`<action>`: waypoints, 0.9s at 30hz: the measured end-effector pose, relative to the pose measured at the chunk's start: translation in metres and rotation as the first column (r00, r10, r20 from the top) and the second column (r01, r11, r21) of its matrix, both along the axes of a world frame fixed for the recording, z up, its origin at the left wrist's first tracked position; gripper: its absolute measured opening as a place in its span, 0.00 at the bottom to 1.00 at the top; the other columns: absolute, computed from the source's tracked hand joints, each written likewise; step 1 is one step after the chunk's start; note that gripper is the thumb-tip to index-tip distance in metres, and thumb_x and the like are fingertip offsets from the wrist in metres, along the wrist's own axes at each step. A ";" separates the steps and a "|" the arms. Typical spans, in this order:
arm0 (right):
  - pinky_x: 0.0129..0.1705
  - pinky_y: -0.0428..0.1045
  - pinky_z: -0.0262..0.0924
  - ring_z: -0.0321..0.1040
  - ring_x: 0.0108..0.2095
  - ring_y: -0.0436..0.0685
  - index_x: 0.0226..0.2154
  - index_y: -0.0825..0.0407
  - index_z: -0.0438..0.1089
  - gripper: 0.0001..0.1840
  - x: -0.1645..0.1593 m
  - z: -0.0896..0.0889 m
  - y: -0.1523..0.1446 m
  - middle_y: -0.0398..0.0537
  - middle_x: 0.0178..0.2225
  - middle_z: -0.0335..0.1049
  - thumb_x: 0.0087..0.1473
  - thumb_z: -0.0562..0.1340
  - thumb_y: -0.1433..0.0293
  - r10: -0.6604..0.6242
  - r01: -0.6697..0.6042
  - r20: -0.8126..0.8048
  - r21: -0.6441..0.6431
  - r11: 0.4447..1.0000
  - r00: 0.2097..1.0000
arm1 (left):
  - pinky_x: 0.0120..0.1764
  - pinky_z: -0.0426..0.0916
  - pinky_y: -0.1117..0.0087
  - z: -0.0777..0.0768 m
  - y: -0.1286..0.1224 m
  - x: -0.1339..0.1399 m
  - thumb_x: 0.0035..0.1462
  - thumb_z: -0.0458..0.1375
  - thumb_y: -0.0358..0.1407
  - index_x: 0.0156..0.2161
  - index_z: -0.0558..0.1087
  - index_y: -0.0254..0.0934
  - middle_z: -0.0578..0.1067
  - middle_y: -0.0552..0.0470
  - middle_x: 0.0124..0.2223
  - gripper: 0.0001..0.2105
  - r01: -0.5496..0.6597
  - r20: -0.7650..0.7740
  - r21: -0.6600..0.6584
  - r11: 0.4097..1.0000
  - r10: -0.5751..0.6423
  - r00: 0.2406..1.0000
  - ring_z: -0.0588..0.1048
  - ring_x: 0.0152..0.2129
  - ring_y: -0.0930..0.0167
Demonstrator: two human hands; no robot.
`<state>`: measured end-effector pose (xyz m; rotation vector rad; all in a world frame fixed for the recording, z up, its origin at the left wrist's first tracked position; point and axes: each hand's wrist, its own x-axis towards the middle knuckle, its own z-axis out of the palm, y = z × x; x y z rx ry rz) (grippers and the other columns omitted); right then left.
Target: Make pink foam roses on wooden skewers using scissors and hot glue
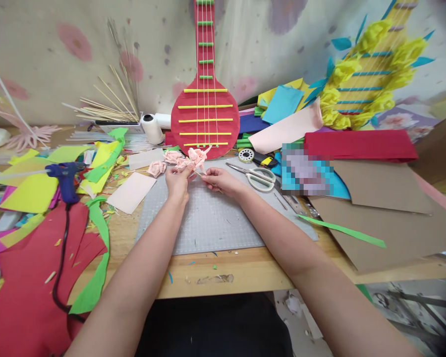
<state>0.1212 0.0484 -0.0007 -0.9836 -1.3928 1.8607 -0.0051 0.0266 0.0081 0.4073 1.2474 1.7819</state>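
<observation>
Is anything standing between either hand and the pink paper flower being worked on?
Nothing visible is. The left hand is right at the base of the pink flower, and the right hand holds a thin stick just below it. Another flower lies outside the left hand, out of the way.

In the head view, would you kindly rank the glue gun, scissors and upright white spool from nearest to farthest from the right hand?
1. Scissors: just right of the hand.
2. Upright white spool: behind, leftward.
3. Glue gun: far left.
</observation>
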 end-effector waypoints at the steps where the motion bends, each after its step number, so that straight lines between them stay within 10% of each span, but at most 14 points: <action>1: 0.14 0.39 0.41 0.54 0.16 0.42 0.22 0.52 0.59 0.14 0.000 0.000 0.000 0.37 0.18 0.61 0.41 0.66 0.66 0.003 -0.003 0.007 0.001 1.000 1.000 | 0.33 0.71 0.67 0.000 0.000 0.000 0.37 0.65 0.27 0.29 0.53 0.39 0.72 0.56 0.29 0.23 0.008 -0.002 -0.010 1.000 -0.008 1.000 0.75 0.24 0.73; 27: 0.13 0.40 0.39 0.47 0.11 0.40 0.24 0.56 0.61 0.12 -0.002 0.014 -0.009 0.37 0.18 0.63 0.58 0.50 0.73 0.079 -0.098 0.208 0.080 0.992 0.975 | 0.29 0.64 0.79 0.001 0.001 -0.003 0.39 0.64 0.22 0.29 0.61 0.35 0.71 0.57 0.26 0.16 0.063 0.210 0.014 0.998 -0.064 0.976 0.71 0.21 0.79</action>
